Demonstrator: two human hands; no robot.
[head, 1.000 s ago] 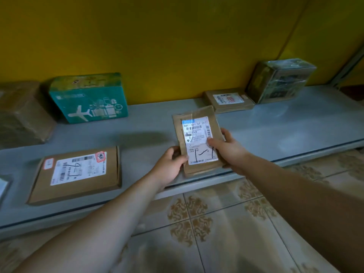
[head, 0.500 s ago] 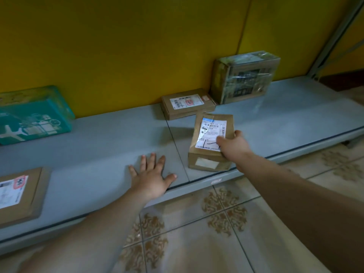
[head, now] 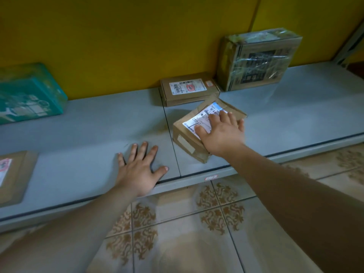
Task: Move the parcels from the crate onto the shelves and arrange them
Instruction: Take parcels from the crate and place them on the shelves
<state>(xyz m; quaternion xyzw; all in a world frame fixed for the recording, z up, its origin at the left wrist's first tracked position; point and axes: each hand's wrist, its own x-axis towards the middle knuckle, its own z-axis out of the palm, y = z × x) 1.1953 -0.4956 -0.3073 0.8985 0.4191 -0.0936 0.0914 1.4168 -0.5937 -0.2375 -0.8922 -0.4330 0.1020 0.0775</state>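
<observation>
A small brown cardboard parcel [head: 189, 133] with a white label lies skewed on the low grey shelf [head: 98, 123], near its front edge. My right hand [head: 220, 133] lies flat on top of it, fingers straight and spread over the label. To the left, my left hand [head: 139, 170] rests palm down on the bare shelf with its fingers spread, holding nothing. The crate is out of view.
Behind the parcel, a flat brown box [head: 189, 88] sits against the yellow wall, with a taller taped box [head: 258, 58] to its right. A teal box [head: 29, 93] stands at the left, a flat labelled box [head: 13, 174] at the left front. Patterned floor tiles [head: 187, 229] lie below.
The parcel went from held in both hands to lying on the shelf. My left hand let go and settled flat on the shelf. My right hand's grip opened to a flat palm on top.
</observation>
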